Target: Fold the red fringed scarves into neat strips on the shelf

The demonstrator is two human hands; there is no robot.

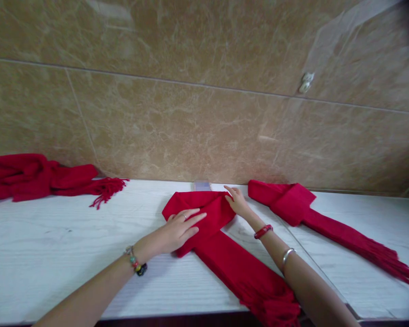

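Observation:
A red scarf (231,259) lies in front of me, its upper part folded into a loop and its fringed tail running down to the right past the counter's front edge. My left hand (182,230) rests flat on the folded part, fingers stretched out. At the loop's upper right corner is my right hand (237,201), touching the cloth with its fingers apart. To the right lies a second red scarf (293,206), folded over in a similar shape with its fringe pointing right. A third red scarf (30,177) is bunched up at the far left.
The white wood-grain counter (88,254) runs along a brown marbled tile wall (177,127). A small pale card (202,186) sits against the wall behind the middle scarf. On the wall at right is a small white fitting (306,82). A seam crosses the counter at right.

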